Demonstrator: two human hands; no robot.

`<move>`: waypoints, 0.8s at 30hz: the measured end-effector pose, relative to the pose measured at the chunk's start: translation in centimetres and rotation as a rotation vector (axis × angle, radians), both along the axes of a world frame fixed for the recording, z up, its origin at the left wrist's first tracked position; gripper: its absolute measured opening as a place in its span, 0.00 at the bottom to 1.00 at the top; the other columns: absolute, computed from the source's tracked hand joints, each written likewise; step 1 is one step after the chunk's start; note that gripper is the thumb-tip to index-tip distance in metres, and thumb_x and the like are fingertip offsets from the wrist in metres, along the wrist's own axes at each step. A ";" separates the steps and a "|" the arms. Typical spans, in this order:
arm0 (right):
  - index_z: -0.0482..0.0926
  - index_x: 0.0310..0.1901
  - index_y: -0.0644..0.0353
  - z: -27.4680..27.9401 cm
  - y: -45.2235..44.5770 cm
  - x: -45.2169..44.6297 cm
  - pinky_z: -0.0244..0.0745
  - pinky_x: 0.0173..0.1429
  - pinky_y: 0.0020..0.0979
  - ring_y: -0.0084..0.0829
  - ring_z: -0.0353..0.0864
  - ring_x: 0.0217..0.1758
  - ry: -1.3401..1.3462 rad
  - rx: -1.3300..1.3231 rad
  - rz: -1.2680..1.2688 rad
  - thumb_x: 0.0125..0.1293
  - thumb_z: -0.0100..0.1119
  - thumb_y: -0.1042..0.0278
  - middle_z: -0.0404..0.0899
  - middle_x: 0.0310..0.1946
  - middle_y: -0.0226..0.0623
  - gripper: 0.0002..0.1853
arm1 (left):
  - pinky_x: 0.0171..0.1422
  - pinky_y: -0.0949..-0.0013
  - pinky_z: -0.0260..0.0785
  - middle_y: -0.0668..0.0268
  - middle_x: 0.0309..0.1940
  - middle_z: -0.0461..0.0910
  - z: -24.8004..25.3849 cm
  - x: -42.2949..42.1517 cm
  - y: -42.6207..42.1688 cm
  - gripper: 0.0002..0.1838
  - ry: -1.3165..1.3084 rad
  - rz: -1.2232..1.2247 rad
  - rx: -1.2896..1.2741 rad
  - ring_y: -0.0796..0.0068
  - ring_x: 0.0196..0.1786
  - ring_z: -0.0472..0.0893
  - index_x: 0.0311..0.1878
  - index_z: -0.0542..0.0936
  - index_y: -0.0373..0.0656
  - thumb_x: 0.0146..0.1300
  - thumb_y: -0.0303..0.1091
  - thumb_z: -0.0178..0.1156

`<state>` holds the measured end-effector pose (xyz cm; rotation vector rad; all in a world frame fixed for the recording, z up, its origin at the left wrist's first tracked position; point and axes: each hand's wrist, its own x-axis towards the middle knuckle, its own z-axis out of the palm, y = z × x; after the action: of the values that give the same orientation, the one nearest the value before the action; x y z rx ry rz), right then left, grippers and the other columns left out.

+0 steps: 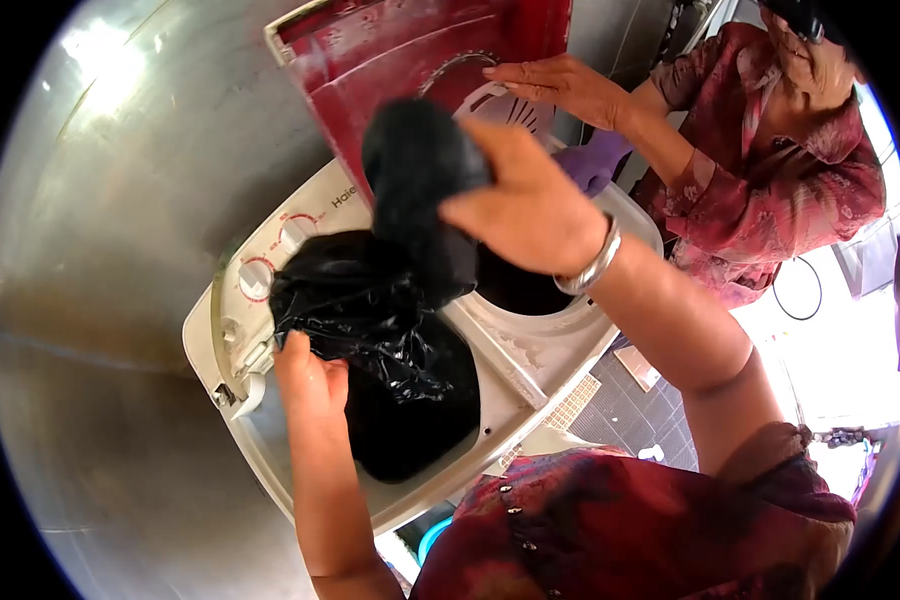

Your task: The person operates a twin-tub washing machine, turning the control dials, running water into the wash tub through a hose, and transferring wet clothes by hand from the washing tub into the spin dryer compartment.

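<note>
A wet, shiny black garment (355, 300) hangs over the open wash tub (440, 435) of a twin-tub washing machine (520, 375). My left hand (312, 375) is closed on its lower left edge, at the tub's near-left side. Raised above the divider, my right hand (530, 200) grips a bunched part of black cloth (420, 165), blurred by motion. This bunch seems to join the garment below, though I cannot tell for certain. Beneath my right forearm, the dark round spin tub opening (530, 285) shows in part. A silver bangle (595, 262) circles my right wrist.
Behind the tubs stands the raised red lid (370, 80). A person in a red patterned shirt (770, 200) stands at the right, one hand (560, 85) at the lid. Two control knobs (256, 279) sit on the left panel. A metallic wall (120, 250) rises at the left.
</note>
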<state>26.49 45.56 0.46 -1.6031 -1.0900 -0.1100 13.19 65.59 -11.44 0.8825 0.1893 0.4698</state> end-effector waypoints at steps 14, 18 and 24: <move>0.71 0.47 0.64 -5.4 -10.8 5.2 0.72 0.45 0.36 0.48 0.75 0.40 -0.395 -0.118 -0.532 0.45 0.64 0.72 0.76 0.35 0.45 0.24 | 0.56 0.60 0.69 0.58 0.48 0.75 4.0 13.0 -14.9 0.24 -0.018 -0.230 -0.176 0.59 0.51 0.75 0.56 0.68 0.42 0.53 0.19 0.52; 0.73 0.48 0.60 -16.3 -12.5 4.8 0.73 0.45 0.38 0.43 0.75 0.42 -0.357 -1.253 -0.074 0.47 0.63 0.64 0.75 0.36 0.42 0.24 | 0.55 0.66 0.68 0.58 0.50 0.75 -4.3 9.9 -9.9 0.19 0.519 -0.275 1.233 0.66 0.53 0.75 0.53 0.71 0.38 0.56 0.26 0.58; 0.72 0.49 0.57 -16.4 -9.7 3.8 0.70 0.50 0.39 0.42 0.74 0.45 -0.004 -0.793 -0.093 0.48 0.63 0.62 0.75 0.40 0.39 0.24 | 0.50 0.74 0.68 0.61 0.41 0.79 -9.3 0.5 -3.4 0.13 0.609 -0.012 0.817 0.76 0.45 0.78 0.47 0.74 0.35 0.59 0.28 0.58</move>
<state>30.32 35.85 -15.94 -2.3545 -1.1285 0.2955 13.69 62.21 -20.76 1.8207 0.5710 0.2428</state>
